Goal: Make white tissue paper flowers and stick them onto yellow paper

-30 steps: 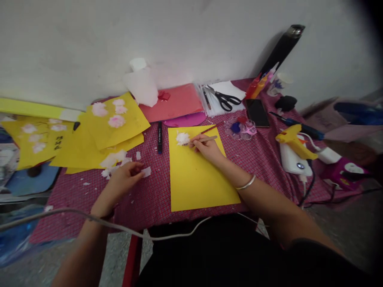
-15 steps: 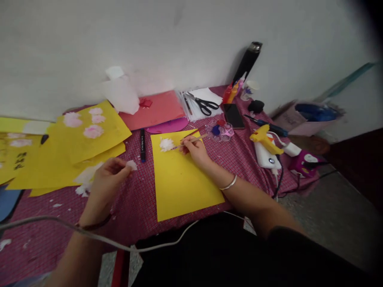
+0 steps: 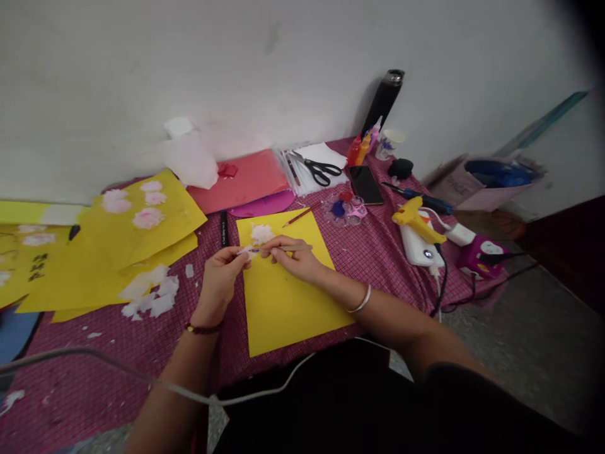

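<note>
Over the upper left edge of the yellow sheet (image 3: 293, 315), my two hands meet. Between the fingertips of my left hand (image 3: 218, 284) is a small white paper piece (image 3: 246, 251). My right hand (image 3: 299, 261) pinches a paintbrush (image 3: 301, 248) with a pale handle, its tip at that paper; fingers partly cover the contact. Just beyond, a fluffy white paper cluster (image 3: 261, 234) lies on the sheet. A dark red pencil (image 3: 302, 216) rests across the sheet's top edge. Torn white paper pieces (image 3: 163, 301) lie left of my left hand.
Yellow sheets with pink flowers (image 3: 189, 211) overlap at left. Behind are a black marker (image 3: 224, 228), scissors (image 3: 321, 170) and a paint palette (image 3: 339, 209). A phone (image 3: 365, 185), a yellow glue gun (image 3: 416, 219) and a power strip (image 3: 481, 255) sit rightward. A white cable (image 3: 182, 392) crosses in front.
My left hand has moved right with its paper piece, up to the brush tip. My right hand has drawn slightly nearer to me, away from the white cluster, uncovering the pencil.
</note>
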A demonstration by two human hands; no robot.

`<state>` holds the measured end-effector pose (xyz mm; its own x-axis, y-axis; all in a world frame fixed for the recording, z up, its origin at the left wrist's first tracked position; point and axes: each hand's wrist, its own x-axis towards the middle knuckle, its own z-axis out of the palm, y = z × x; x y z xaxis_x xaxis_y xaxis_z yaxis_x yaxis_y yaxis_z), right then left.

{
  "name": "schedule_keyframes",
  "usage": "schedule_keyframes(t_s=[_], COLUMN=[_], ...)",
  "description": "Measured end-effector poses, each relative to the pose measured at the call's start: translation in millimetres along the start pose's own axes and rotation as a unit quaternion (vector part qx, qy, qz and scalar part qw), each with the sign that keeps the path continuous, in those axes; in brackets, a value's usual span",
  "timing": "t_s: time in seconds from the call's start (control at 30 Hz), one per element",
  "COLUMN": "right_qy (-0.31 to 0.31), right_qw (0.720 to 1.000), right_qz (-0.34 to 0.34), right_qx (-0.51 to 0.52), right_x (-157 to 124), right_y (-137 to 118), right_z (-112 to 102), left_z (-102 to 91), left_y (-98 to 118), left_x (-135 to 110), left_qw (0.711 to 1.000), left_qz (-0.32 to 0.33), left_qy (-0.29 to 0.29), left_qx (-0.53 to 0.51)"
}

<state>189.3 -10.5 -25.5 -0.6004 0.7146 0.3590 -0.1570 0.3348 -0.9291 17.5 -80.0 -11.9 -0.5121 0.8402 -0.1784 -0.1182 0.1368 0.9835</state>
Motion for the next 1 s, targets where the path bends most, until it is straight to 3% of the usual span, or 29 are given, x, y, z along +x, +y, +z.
schedule_keyframes(t_s=[0.33,0.47,0.57,0.67,0.83,0.9,1.0], right_qy=[0.001,0.034,0.081,0.132,0.212,0.240,0.233], right_qw=[0.999,0.998,0.985,0.965,0.928,0.895,0.820], right_qz=[0.004,0.025,0.051,0.084,0.106,0.150,0.257], right_qx=[-0.039,0.047,0.146,0.209,0.287,0.346,0.456], right_x=[-0.3,4.3,11.9,19.0,24.2,24.4,22.9], right_y=[-1.5,-4.6,-14.5,-25.1,-32.9,-34.3,-37.0], right_z=[1.6,1.6,-6.8,-19.8,-31.7,-31.3,-29.3], left_z=[4.6,10.1,19.5,32.5,53.3,57.1,56.0], left_y=[-3.6,9.7,31.4,51.9,65.2,65.2,63.7], left_x=[-2.6,-3.1,3.4,13.0,15.4,11.1,6.3], left_qw=[0.999,0.999,0.992,0.980,0.975,0.968,0.930], left_qz=[0.030,0.041,0.050,0.059,0.130,0.191,0.286], left_qy=[-0.013,-0.027,-0.084,-0.146,-0.170,-0.159,-0.156], left_qx=[0.008,-0.022,-0.082,-0.120,-0.056,0.036,0.168])
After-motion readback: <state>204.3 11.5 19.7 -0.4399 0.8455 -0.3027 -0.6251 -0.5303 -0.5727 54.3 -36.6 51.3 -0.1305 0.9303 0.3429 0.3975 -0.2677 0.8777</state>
